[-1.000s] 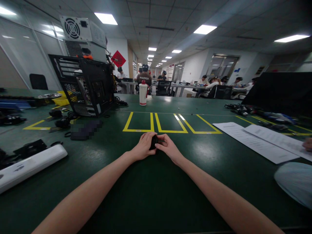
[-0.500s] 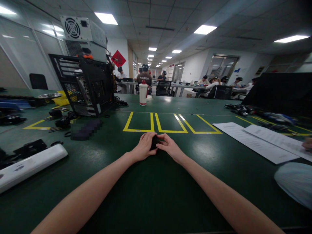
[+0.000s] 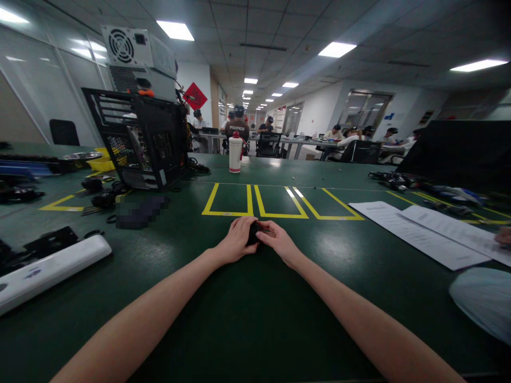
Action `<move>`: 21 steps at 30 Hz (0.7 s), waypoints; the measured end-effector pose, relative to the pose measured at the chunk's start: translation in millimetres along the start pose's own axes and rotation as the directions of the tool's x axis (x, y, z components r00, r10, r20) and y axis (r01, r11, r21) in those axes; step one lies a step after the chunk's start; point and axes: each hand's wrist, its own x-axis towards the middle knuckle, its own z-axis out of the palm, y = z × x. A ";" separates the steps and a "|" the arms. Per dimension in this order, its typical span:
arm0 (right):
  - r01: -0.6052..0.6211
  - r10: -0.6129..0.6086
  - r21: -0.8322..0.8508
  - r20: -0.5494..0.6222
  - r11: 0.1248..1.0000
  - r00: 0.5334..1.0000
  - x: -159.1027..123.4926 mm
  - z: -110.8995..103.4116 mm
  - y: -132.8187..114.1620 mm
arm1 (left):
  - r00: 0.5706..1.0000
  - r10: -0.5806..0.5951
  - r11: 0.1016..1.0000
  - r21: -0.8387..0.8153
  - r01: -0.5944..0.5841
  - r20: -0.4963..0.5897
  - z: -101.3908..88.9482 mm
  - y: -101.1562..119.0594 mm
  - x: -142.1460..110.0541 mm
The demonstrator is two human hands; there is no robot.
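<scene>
Between my hands, low over the green table (image 3: 255,314), is a small black rounded object (image 3: 253,233); its exact kind cannot be made out. My left hand (image 3: 238,240) wraps round its left side, fingers over the far side and thumb at the near side. From the right, my right hand (image 3: 277,239) pinches its edge with thumb and fingers. Much of the object is hidden behind the fingers. Just beyond the hands, yellow tape outlines (image 3: 281,215) mark the tabletop.
An open black computer case (image 3: 159,143) with power supplies on top stands back left. A white bottle (image 3: 235,154) stands mid-table. A white power strip (image 3: 56,274) lies left, papers (image 3: 415,234) right. Another person's hand (image 3: 503,236) and sleeve (image 3: 485,300) reach in at right.
My right hand's fingers have shifted slightly on the black object and now cover a little more of its right edge. My left hand has stayed in place.
</scene>
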 end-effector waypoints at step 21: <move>0.013 -0.013 0.028 0.026 1.000 1.000 -1.2 -0.4 0.1 | 1.000 -0.003 1.000 -0.003 0.003 0.011 -1.8 1.3 -0.4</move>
